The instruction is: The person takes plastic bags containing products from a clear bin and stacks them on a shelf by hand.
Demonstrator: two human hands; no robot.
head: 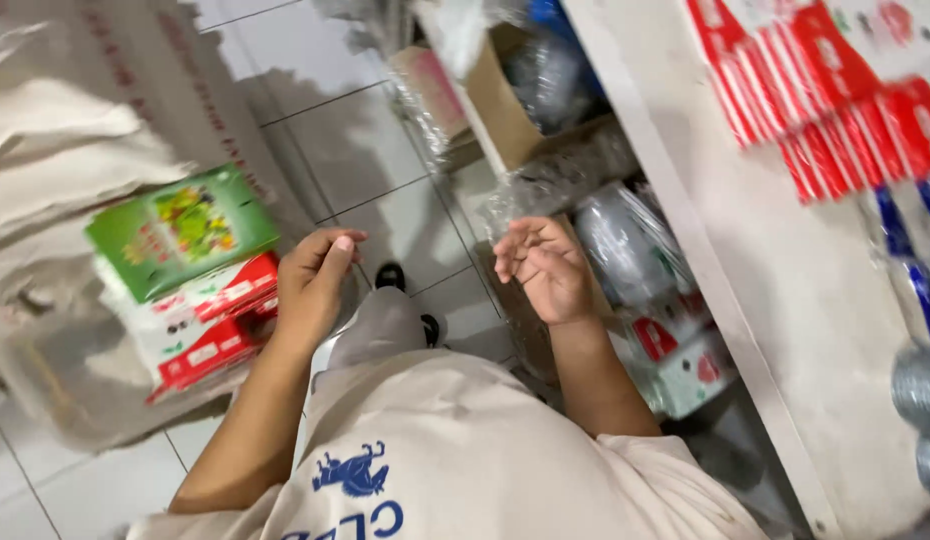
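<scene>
Seen from the head camera, a person in a cream shirt (455, 470) with a blue emblem stands on a white tiled floor (345, 150), both bare hands raised in front of the body and neither one holding anything. The left hand (315, 285), at about 9 o'clock from the frame's centre, is loosely curled, fingers folded toward the thumb with only a narrow gap and nothing visibly between them. Just beside it, at its 9 o'clock, sits a stack of flat cartons: a green box (180, 230) printed with fruit lies on top, tilted, and 2 red-and-white boxes (210, 325) lie beneath it, the whole stack resting against pale sacks (65, 150) that fill the frame from 9 to 11 o'clock. The hand is near the red-and-white boxes; whether it touches them cannot be told. The right hand (543, 268), just right of centre, is turned palm up, fingers half bent and spread apart, empty. Beyond it, at its 3 o'clock, clear plastic-wrapped bundles (625, 245) are packed on a low shelf, with red-and-white packets (680, 355) below them at 5 o'clock. A brown cardboard box (500, 105) stands at 12 o'clock. A white shelf upright (685, 230) runs diagonally from 12 to 5 o'clock, and red packets (835, 90) hang at 2 o'clock.
</scene>
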